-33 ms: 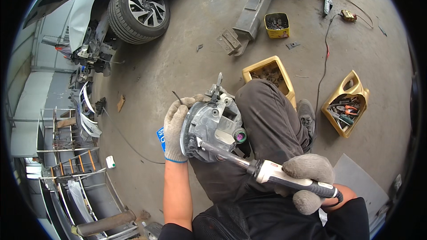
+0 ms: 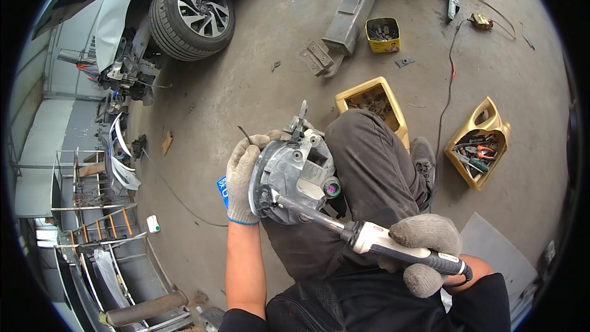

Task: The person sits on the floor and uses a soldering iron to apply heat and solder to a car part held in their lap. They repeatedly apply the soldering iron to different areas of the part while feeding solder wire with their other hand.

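Observation:
A round grey plastic lamp housing (image 2: pixel 294 172) rests against my bent knee, its back side up, with a purple-green round opening low on its right. My left hand (image 2: pixel 244 175), in a beige knit glove, is closed round the housing's left rim. A thin dark strip (image 2: pixel 245 134) sticks up by its fingers; whether they pinch it I cannot tell. In my gloved right hand (image 2: pixel 427 243) is a soldering iron (image 2: pixel 387 240) with a white and black handle, my fingers wrapped round it. The iron's metal shaft points up-left, and its tip meets the housing's lower left part.
A cut gold jug (image 2: pixel 453 155) of pliers and screwdrivers stands right of my shoe. Beyond my knee are a gold bin (image 2: pixel 401 117) and a yellow tin (image 2: pixel 384 48) of small parts. A cable (image 2: pixel 444 104) crosses the floor. A car wheel (image 2: pixel 193 15) and metal racks (image 2: pixel 110 215) are leftward.

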`<state>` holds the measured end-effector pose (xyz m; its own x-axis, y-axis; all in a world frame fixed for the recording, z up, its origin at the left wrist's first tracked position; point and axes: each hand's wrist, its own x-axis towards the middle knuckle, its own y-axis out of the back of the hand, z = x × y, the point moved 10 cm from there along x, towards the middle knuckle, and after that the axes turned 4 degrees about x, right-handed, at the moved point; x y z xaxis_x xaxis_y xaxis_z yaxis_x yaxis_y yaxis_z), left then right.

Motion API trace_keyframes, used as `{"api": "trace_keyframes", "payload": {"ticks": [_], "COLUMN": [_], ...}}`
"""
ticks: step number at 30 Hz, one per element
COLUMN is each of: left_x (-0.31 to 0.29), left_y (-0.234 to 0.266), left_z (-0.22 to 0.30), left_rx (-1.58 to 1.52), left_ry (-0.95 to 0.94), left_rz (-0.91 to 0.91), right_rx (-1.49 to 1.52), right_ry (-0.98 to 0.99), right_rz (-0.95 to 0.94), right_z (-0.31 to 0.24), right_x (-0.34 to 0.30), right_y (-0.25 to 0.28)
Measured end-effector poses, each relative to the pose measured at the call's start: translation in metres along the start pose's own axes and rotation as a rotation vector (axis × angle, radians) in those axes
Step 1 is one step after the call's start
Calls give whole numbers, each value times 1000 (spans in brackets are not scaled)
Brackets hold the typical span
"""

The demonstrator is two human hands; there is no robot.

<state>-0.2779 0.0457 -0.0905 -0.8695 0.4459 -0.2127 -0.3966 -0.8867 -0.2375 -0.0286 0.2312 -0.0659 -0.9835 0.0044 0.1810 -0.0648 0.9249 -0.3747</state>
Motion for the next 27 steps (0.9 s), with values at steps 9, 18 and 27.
{"api": "trace_keyframes", "payload": {"ticks": [9, 18, 27], "left_x": [0, 0, 0], "left_y": [-1, 0, 1], "left_z": [0, -1, 0], "left_rx": [23, 2, 40], "left_ry": [-6, -8, -25], "left_rz": [2, -8, 20], "right_rx": [240, 340, 453], "right_ry": [15, -374, -408], "right_rz": [139, 190, 297], "right_z": [-9, 10, 8], "right_x": [14, 4, -8], "right_y": [6, 7, 5]}}
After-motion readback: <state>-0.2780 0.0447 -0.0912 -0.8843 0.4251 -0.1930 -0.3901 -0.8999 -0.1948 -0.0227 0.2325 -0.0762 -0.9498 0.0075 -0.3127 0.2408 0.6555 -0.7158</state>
